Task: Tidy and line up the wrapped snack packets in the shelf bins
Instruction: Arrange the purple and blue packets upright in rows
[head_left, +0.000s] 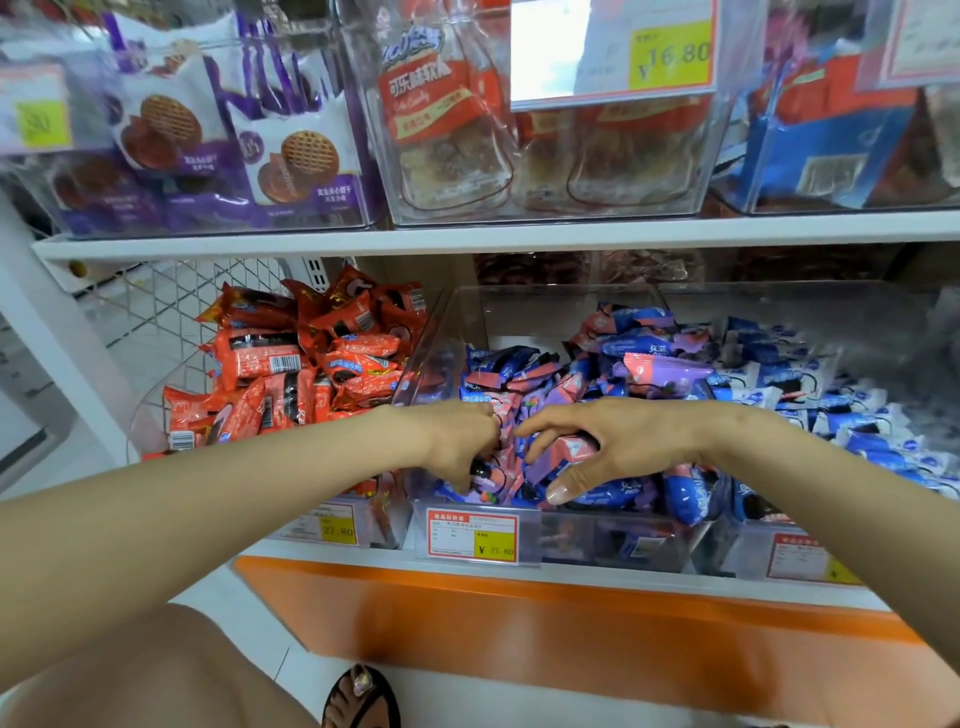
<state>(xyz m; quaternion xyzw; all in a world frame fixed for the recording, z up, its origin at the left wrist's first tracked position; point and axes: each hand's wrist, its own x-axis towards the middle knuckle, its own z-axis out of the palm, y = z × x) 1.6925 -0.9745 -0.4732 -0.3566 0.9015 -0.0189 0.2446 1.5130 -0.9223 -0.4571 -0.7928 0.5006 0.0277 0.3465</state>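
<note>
Reaching with both hands into the middle clear bin (519, 317), wrists close, hands apart. With the right hand (628, 441), holding a pink packet (563, 451) under curled fingers, thumb stretched down toward the bin's front wall. With the left hand (457, 447), digging curled fingers into the pink-and-purple packets (540, 376), probably pinching one with a dark end, the grip itself hidden.

All round the hands, pink-and-purple packets heaped loosely at every angle, mixed with bluer ones, piled higher toward the back right of that bin. On the front wall below, a red-and-yellow price tag (472, 535).

Just left, in a neighbouring bin, a heap of red packets (311, 358), some barcode side up. Just right, in a third bin, blue-and-white packets (862, 415), likewise jumbled. Beneath the bins, a white lower shelf (597, 578) with an orange panel (519, 623) under it.

Above, on the upper shelf (363, 241), three more clear bins. At left, purple waffle biscuit packs (291, 161). In the middle, red-labelled candy bags (431, 104) beside a price card (670, 57) reading 16.80. At right, blue-and-red packs (826, 130).

At the bottom, a knee and a sandalled foot (363, 696) on pale floor.
</note>
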